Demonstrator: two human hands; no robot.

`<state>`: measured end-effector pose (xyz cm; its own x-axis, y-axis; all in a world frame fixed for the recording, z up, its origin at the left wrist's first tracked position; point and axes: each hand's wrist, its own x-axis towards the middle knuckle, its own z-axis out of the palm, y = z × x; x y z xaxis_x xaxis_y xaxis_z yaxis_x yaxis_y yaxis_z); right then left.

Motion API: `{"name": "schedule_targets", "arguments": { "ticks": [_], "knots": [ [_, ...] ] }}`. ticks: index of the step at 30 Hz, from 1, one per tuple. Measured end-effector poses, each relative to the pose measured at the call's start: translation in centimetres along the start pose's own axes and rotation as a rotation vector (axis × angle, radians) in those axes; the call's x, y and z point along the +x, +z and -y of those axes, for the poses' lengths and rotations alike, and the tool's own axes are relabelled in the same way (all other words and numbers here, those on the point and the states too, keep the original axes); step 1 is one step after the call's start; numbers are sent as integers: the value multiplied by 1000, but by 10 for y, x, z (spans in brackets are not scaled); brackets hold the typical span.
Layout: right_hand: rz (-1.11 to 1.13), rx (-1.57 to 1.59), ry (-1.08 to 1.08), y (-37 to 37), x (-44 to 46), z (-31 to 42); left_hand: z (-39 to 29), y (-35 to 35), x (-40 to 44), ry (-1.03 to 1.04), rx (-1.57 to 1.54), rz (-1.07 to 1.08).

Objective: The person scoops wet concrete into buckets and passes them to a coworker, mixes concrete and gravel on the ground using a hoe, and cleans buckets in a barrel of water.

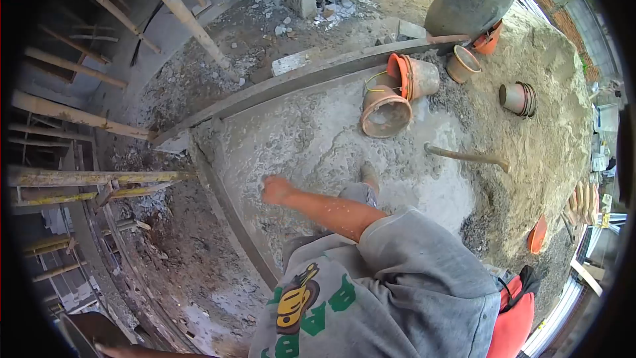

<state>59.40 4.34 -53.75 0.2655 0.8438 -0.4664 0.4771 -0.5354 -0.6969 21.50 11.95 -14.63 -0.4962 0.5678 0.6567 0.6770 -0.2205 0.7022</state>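
1. In the head view, grey mix [298, 129] is spread across the middle, bounded by a low curb [311, 83] on the far side, with a sand heap [550, 139] to the right.
2. The right hand [274, 190] is stretched over the left part of the mix, its fingers seemingly curled in; whether anything is held or touched cannot be told.
3. At near left, a dark panel [96, 328] is held at its edge by the left hand [119, 353], mostly cut off.
4. Hand-working of the mix is judged to be in hand; for the next move, sure footing would be called for.
5. At far right, a bucket [395, 118] is tipped, grey residue inside, beside stacked buckets [424, 78]; the contents of the drum [467, 3] cannot be seen.
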Motion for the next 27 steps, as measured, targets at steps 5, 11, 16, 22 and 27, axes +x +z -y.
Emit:
{"name": "schedule_targets", "arguments": {
  "ticks": [5,11,16,22,27],
  "knots": [
    [-281,-27,769,-133,-72,-330,94,196,-352,-343,125,1158],
    [-548,-232,679,-263,-54,-504,-3,305,-743,-413,54,1757],
    [-675,-428,322,-270,28,-608,49,426,-957,-248,276,1820],
    [-692,-397,458,-264,49,-650,78,429,-1021,-426,446,2131],
    [-656,-410,266,-256,51,-626,6,363,-943,-977,-138,2172]
  ]
}}
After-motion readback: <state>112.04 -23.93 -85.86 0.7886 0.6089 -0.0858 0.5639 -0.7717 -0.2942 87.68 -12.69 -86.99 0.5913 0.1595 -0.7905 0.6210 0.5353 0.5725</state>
